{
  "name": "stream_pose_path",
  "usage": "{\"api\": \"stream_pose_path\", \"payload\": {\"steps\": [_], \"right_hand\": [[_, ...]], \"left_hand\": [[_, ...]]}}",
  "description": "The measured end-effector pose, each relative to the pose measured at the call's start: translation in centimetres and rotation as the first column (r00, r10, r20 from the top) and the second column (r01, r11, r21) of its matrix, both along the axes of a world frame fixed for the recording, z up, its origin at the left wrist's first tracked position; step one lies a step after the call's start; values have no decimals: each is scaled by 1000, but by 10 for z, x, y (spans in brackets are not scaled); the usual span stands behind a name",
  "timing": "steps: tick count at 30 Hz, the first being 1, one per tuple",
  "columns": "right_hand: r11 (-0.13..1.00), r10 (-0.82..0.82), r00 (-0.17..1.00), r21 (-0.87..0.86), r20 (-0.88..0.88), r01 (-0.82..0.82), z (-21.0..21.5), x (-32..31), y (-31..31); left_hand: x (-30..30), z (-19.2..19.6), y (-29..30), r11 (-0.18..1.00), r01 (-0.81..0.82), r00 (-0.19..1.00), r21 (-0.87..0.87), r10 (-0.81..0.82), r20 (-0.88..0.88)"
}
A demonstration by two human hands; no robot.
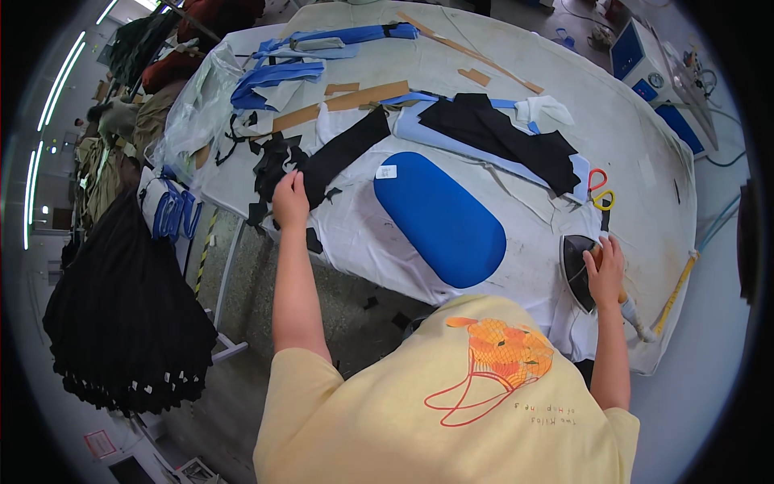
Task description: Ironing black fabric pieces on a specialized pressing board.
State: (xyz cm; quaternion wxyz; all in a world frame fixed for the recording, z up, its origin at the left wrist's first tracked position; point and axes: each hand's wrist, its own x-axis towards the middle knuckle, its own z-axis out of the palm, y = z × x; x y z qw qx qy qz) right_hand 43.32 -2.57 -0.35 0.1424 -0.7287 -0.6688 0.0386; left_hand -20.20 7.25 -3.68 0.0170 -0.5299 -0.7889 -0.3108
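**One iron in the right hand, one black strip under the left**

The right hand (606, 270) is clenched around the handle of one dark iron (577, 270), which rests on the white-covered table (645, 137) just right of the single blue oval pressing pad (440, 218). The left hand (290, 200) presses flat, fingers closed on the near end of one long black fabric strip (343, 153), to the left of the pad. Beyond the pad lies one larger black fabric piece (504, 137) on pale blue cloth. One pair of scissors (599, 189) with red and yellow handles lies right of the pad, past the iron. Farther off sit two brown cardboard strips (367, 97) and several blue fabric pieces (278, 77).
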Motion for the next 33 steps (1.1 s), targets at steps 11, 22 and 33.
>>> {"api": "stream_pose_path", "payload": {"steps": [11, 22, 33], "right_hand": [[658, -647, -290, -323, -705, -681, 74, -206, 43], [859, 229, 231, 84, -946, -506, 114, -197, 42], [527, 718, 182, 354, -672, -773, 203, -178, 46]], "left_hand": [[199, 221, -31, 648, 759, 647, 63, -762, 36], [211, 199, -98, 552, 825, 473, 116, -789, 393], [216, 203, -78, 292, 946, 109, 140, -694, 712]]}}
